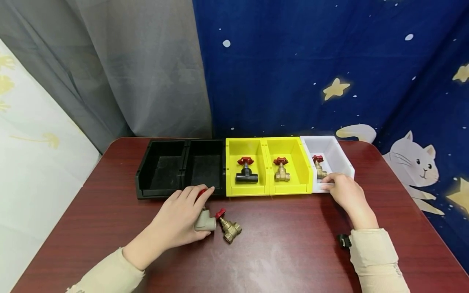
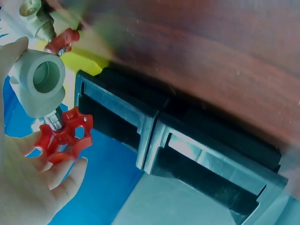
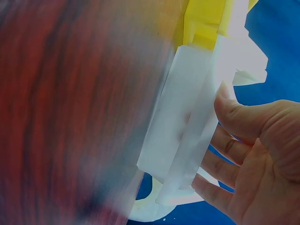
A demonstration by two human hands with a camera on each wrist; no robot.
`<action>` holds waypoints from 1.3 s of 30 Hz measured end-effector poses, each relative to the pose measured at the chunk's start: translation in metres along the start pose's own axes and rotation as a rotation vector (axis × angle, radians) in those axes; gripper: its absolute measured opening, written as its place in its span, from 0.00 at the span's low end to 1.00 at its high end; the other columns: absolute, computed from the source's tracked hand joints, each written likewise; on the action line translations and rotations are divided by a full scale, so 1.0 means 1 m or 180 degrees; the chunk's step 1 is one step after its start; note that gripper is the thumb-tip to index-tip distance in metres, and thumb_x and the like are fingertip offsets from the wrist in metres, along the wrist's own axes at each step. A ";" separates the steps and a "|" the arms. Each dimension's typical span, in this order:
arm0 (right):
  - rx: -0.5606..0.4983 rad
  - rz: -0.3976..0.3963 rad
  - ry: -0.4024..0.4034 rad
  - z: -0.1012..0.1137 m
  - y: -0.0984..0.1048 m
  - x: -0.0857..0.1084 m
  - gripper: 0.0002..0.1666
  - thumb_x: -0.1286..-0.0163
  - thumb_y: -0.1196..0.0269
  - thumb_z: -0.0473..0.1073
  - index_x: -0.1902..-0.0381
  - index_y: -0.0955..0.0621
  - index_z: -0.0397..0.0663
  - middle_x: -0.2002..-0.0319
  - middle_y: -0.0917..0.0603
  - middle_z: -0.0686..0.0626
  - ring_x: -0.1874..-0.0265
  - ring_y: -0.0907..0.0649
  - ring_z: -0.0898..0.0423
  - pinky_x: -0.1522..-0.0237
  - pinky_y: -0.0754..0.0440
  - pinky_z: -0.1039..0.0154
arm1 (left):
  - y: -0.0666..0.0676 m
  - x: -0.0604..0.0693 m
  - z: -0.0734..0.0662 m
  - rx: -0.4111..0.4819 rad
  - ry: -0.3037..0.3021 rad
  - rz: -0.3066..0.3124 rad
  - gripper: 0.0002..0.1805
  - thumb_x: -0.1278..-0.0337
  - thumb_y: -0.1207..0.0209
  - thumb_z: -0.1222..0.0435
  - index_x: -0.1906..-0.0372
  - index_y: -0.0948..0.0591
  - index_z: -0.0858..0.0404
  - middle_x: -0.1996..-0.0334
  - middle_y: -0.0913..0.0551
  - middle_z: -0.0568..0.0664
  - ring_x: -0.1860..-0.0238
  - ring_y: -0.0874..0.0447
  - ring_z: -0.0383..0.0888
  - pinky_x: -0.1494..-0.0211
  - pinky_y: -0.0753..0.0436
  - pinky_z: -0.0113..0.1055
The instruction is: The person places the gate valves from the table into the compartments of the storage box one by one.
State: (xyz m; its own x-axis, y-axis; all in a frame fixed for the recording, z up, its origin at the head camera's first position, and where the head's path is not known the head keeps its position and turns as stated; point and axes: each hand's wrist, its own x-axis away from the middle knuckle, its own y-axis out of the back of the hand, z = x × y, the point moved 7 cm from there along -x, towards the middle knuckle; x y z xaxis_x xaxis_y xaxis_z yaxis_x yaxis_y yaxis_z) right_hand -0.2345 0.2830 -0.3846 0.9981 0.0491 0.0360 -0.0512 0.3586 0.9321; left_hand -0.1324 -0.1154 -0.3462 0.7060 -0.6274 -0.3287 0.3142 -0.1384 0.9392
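My left hand [image 1: 179, 217] [image 2: 28, 183] holds a grey valve [image 1: 206, 221] [image 2: 38, 79], the thumb at its body and the fingers round its red handwheel [image 2: 64, 135]. Just right of it, a brass valve [image 1: 231, 231] [image 2: 37, 18] with a red handwheel lies on the table. At the front of the white bin [image 1: 338, 156] [image 3: 187, 126] is my right hand [image 1: 346, 195] [image 3: 253, 145], fingers reaching over the front rim and spread loosely. Inside, close to those fingertips, another brass valve [image 1: 321, 171] leans; the wall hides it in the right wrist view.
Two black bins [image 1: 161, 192] [image 2: 211, 164] stand at the left of the row. The yellow bins [image 1: 247, 190] [image 3: 201, 23] hold a black valve [image 1: 246, 177] and a brass valve [image 1: 282, 175]. Curtains [image 1: 293, 73] hang behind the table [image 1: 278, 252].
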 end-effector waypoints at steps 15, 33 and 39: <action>0.0020 -0.0031 0.0026 0.001 -0.003 -0.001 0.06 0.33 0.35 0.37 0.60 0.15 0.42 0.56 0.16 0.34 0.63 0.19 0.37 0.63 0.23 0.39 | 0.013 -0.029 0.046 0.0022 0.0089 -0.0156 0.60 0.71 0.23 0.39 0.30 0.33 0.66 0.41 0.27 0.61 0.44 0.25 0.57 0.45 0.21 0.51; -0.0009 -0.0047 0.0012 0.001 -0.001 0.002 0.07 0.33 0.34 0.39 0.60 0.15 0.42 0.55 0.17 0.33 0.63 0.19 0.36 0.62 0.24 0.37 | -0.004 -0.065 0.078 0.0022 0.0227 -0.0048 0.61 0.70 0.24 0.38 0.29 0.34 0.66 0.41 0.27 0.62 0.47 0.24 0.58 0.45 0.22 0.51; 0.0001 -0.0066 0.0030 0.000 0.001 0.001 0.07 0.33 0.34 0.40 0.60 0.15 0.42 0.55 0.17 0.34 0.62 0.19 0.36 0.61 0.24 0.37 | -0.013 -0.077 0.089 0.0023 0.0308 0.0259 0.59 0.67 0.26 0.37 0.30 0.34 0.66 0.40 0.28 0.62 0.45 0.25 0.58 0.43 0.24 0.51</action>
State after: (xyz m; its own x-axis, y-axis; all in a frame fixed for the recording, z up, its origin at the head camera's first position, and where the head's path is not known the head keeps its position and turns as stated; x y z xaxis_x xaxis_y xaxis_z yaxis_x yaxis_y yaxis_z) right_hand -0.2333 0.2828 -0.3839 0.9986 0.0505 0.0132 -0.0305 0.3593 0.9327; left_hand -0.2468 -0.1333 -0.3243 0.7869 -0.5600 -0.2591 0.2490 -0.0960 0.9637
